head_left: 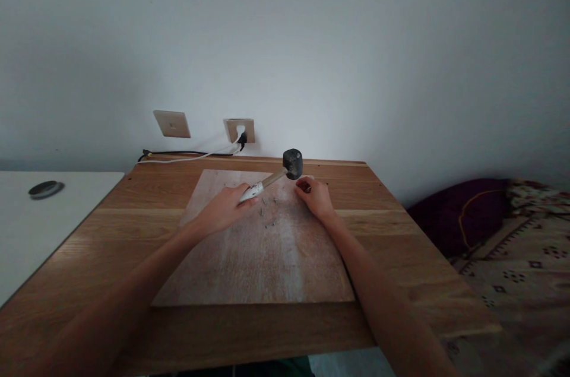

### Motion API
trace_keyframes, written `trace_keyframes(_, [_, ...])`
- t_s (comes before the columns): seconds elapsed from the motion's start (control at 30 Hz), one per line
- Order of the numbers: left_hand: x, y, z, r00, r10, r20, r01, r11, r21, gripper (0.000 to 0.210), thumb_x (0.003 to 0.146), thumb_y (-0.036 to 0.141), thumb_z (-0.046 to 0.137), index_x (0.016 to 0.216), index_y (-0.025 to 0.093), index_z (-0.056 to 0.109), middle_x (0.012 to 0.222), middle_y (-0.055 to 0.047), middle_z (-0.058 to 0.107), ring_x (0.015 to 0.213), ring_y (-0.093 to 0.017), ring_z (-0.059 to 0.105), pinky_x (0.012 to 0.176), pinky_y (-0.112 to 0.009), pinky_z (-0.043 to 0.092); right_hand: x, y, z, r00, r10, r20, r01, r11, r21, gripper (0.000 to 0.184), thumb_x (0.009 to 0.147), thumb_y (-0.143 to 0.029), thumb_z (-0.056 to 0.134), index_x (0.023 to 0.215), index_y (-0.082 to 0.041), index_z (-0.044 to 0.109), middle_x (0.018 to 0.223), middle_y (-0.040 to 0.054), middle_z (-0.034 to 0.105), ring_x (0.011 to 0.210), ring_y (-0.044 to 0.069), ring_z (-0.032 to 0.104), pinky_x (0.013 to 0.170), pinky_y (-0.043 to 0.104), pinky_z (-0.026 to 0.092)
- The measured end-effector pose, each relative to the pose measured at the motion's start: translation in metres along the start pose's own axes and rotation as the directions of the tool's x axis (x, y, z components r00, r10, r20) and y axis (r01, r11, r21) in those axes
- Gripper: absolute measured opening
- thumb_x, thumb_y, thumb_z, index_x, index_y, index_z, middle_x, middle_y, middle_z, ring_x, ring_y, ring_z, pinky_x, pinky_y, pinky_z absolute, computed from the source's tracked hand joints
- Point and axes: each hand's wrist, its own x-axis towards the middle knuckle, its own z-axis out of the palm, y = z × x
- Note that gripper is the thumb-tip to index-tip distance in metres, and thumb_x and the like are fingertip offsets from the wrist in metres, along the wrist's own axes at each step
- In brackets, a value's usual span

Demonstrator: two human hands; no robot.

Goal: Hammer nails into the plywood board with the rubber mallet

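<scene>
My left hand (231, 203) is closed round the white-wrapped grip of a rubber mallet (293, 164). The mallet's black head is raised over the far part of a pale wooden board (253, 264), and its handle slants up to the right. Just right of the mallet head, my right hand (315, 194) is at the board's far right corner, thumb and fingers curled together in a pinch. Whatever is between those fingertips is too small to make out. Between my hands, several small metal pieces like nails or screws (268, 214) are on the board.
Under the board is a wooden table (392, 258) pushed against a white wall. Cables (191, 155) run along its back edge to a wall socket (240, 130). A round dark object (46, 189) lies on a white surface at left. Patterned fabric and a purple cushion (463, 211) are at right.
</scene>
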Motion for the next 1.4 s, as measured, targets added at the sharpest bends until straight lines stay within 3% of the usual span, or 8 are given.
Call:
trace_keyframes(0.23, [0.008, 0.007, 0.004, 0.998, -0.001, 0.068, -0.001, 0.999, 0.040, 0.039, 0.097, 0.046, 0.048, 0.117, 0.017, 0.064, 0.111, -0.014, 0.075, 0.102, -0.030, 0.070, 0.083, -0.036, 0.050, 0.004, 0.002, 0.001, 1.000, 0.022, 0.016, -0.021, 0.998, -0.055, 0.005, 0.083, -0.021, 0.072, 0.087, -0.017, 0.072, 0.086, 0.0080, 0.074, 0.080, 0.022, 0.070, 0.076, 0.031, 0.052])
trace_keyframes(0.43, [0.012, 0.012, 0.000, 0.995, -0.007, 0.096, 0.002, 0.999, 0.051, 0.037, 0.096, 0.046, 0.049, 0.112, 0.018, 0.067, 0.105, -0.012, 0.076, 0.096, -0.029, 0.071, 0.079, -0.035, 0.050, 0.004, 0.006, -0.009, 0.998, 0.057, 0.020, -0.057, 0.998, 0.019, 0.036, 0.076, -0.032, 0.083, 0.106, -0.016, 0.071, 0.098, 0.0102, 0.076, 0.089, 0.022, 0.070, 0.082, 0.033, 0.054])
trace_keyframes(0.6, [0.010, 0.016, 0.001, 0.996, -0.002, 0.091, -0.005, 0.997, 0.082, 0.037, 0.096, 0.046, 0.049, 0.114, 0.018, 0.066, 0.108, -0.013, 0.076, 0.098, -0.029, 0.071, 0.082, -0.035, 0.050, 0.001, 0.013, -0.015, 0.998, 0.064, -0.011, -0.063, 0.994, 0.084, 0.054, 0.068, -0.022, 0.079, 0.120, -0.014, 0.065, 0.115, 0.0140, 0.072, 0.093, 0.023, 0.069, 0.080, 0.034, 0.055])
trace_keyframes(0.7, [0.008, 0.017, 0.002, 0.996, -0.013, 0.088, 0.007, 0.998, 0.060, 0.036, 0.096, 0.044, 0.048, 0.114, 0.018, 0.065, 0.110, -0.014, 0.076, 0.100, -0.030, 0.071, 0.083, -0.037, 0.050, 0.000, 0.015, -0.017, 0.998, 0.028, -0.048, -0.023, 0.995, 0.098, 0.049, 0.068, -0.017, 0.071, 0.116, -0.016, 0.063, 0.115, 0.0129, 0.070, 0.093, 0.022, 0.067, 0.078, 0.034, 0.055])
trace_keyframes(0.83, [0.010, 0.008, -0.006, 0.997, -0.006, 0.077, 0.002, 0.999, 0.040, 0.038, 0.095, 0.047, 0.048, 0.112, 0.018, 0.067, 0.108, -0.014, 0.076, 0.098, -0.031, 0.071, 0.082, -0.037, 0.050, -0.004, 0.004, -0.022, 0.988, -0.007, -0.154, 0.011, 1.000, 0.024, 0.019, 0.079, -0.020, 0.064, 0.098, -0.019, 0.062, 0.089, 0.0054, 0.068, 0.081, 0.020, 0.064, 0.078, 0.034, 0.053])
trace_keyframes(0.93, [0.018, -0.003, -0.019, 1.000, -0.003, -0.003, 0.003, 0.999, 0.038, 0.039, 0.094, 0.048, 0.048, 0.110, 0.018, 0.068, 0.107, -0.013, 0.076, 0.098, -0.030, 0.070, 0.084, -0.037, 0.049, -0.009, -0.018, -0.019, 0.986, -0.168, -0.011, 0.168, 0.986, -0.008, 0.008, 0.086, -0.017, 0.061, 0.093, -0.020, 0.065, 0.085, 0.0036, 0.066, 0.079, 0.018, 0.063, 0.080, 0.031, 0.051])
trace_keyframes(1.13, [0.033, -0.018, -0.042, 0.999, -0.022, -0.037, 0.023, 0.999, 0.032, 0.043, 0.092, 0.052, 0.047, 0.108, 0.018, 0.069, 0.109, -0.012, 0.076, 0.097, -0.029, 0.070, 0.085, -0.036, 0.050, -0.013, -0.055, 0.008, 0.876, -0.326, 0.356, 0.369, 0.928, -0.058, 0.011, 0.094, -0.019, 0.067, 0.102, -0.016, 0.072, 0.102, 0.0096, 0.067, 0.095, 0.020, 0.065, 0.089, 0.033, 0.051])
trace_keyframes(1.4, [0.027, -0.026, -0.042, 1.000, -0.021, 0.010, 0.021, 1.000, 0.007, 0.046, 0.091, 0.054, 0.048, 0.107, 0.016, 0.071, 0.105, -0.011, 0.075, 0.094, -0.028, 0.069, 0.079, -0.033, 0.048, 0.027, -0.041, -0.023, 0.945, -0.212, 0.248, 0.212, 0.977, 0.025, 0.013, 0.095, -0.019, 0.062, 0.097, -0.019, 0.075, 0.094, 0.0065, 0.077, 0.085, 0.019, 0.072, 0.077, 0.029, 0.055])
